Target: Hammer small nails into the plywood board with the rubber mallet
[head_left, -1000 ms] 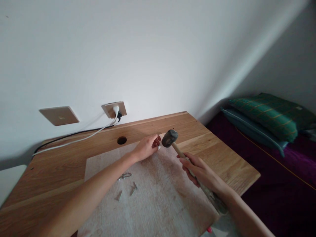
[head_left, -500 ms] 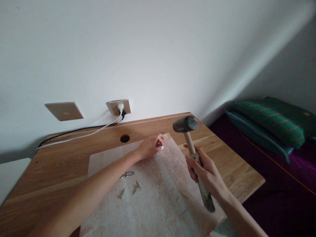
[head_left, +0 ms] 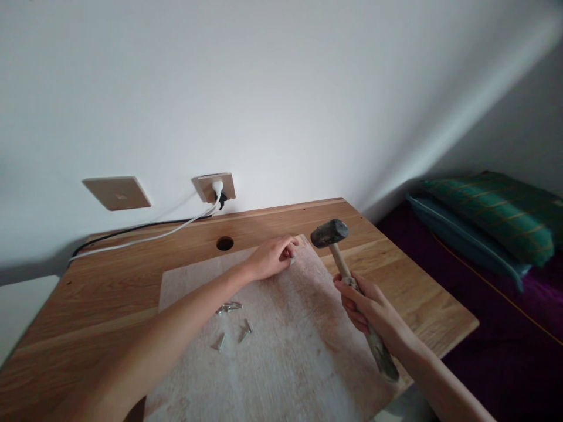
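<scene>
My right hand (head_left: 367, 305) is wrapped round the wooden handle (head_left: 339, 261) of a mallet with a dark, barrel-shaped head (head_left: 329, 233). The mallet is raised above the right side of a pale wooden board (head_left: 272, 346), its head up and tilted left. My left hand (head_left: 272, 258) rests near the board's far right corner, fingers pinched together. A small pale thing (head_left: 292, 260) shows at its fingertips, too small to make out. Left of the board's middle lie two loose silver nails, one nail (head_left: 245, 330) beside another nail (head_left: 221, 341), and a small pile of nails (head_left: 229, 307) near my left forearm.
The board lies on a wooden desk (head_left: 422, 293) against a white wall. A round cable hole (head_left: 224, 243) sits behind the board. White and black cables (head_left: 162, 233) run left from a wall socket (head_left: 215, 187). Cushions (head_left: 488, 217) rest on purple bedding (head_left: 466, 269) at right.
The mallet has come down a little, and its handle end has swung right with my right hand. My left hand stays at the far right corner, with the fingers slightly shifted.
</scene>
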Demonstrator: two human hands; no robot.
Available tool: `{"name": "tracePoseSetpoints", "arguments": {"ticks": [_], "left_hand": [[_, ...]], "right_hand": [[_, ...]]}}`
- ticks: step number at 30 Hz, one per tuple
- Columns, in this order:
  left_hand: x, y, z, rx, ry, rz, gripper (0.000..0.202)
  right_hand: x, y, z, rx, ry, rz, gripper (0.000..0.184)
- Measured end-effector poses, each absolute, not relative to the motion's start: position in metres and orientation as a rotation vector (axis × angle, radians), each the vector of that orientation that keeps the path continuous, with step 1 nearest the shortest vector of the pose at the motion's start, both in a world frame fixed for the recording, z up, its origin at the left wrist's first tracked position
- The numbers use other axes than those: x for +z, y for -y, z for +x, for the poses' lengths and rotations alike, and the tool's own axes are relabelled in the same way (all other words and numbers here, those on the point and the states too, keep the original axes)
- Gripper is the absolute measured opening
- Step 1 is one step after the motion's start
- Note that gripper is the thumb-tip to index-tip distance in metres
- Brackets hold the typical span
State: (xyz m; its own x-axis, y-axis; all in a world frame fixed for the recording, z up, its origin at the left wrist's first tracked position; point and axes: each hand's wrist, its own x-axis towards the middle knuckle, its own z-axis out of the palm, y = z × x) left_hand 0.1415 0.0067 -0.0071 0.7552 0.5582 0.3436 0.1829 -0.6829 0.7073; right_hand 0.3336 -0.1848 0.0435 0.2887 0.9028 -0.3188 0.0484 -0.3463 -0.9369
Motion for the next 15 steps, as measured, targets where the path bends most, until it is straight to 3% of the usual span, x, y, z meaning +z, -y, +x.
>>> {"name": "tracePoseSetpoints", "arguments": {"ticks": [15], "left_hand": [[-0.007, -0.011, 0.142, 0.693, -0.448, 2.416, 0.031]], "right_hand": [[0.025, 0.165, 0.333, 1.118, 0.978, -1.752, 0.04]]}}
